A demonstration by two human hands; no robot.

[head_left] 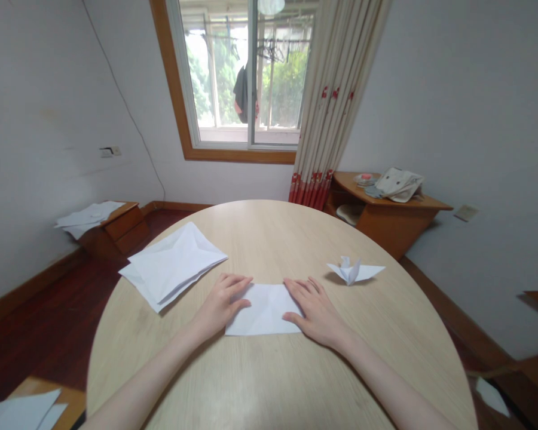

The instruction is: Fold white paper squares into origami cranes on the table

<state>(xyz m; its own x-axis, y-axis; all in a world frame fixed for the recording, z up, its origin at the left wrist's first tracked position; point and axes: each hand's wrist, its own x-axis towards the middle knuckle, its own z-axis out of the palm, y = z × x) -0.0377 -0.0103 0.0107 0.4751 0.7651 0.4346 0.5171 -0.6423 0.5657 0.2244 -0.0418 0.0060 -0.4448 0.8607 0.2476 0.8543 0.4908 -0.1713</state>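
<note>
Left hand (219,306) and right hand (317,313) lay open and flat on 1 folded paper sheet (263,310) at the table's (269,382) near edge; 1 creased sheet (173,266) lay on its left, 1 finished paper bird (352,270) on its right.

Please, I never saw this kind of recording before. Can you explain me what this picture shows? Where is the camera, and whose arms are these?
There is no machine here. These are a person's own bare arms, seen by one camera worn on the head, looking forward and down. The left hand and right hand lie flat on a white paper sheet, without a closed grip. It is on a round wooden table. A larger folded paper lies to the left, and a small folded paper bird to the right.
</note>
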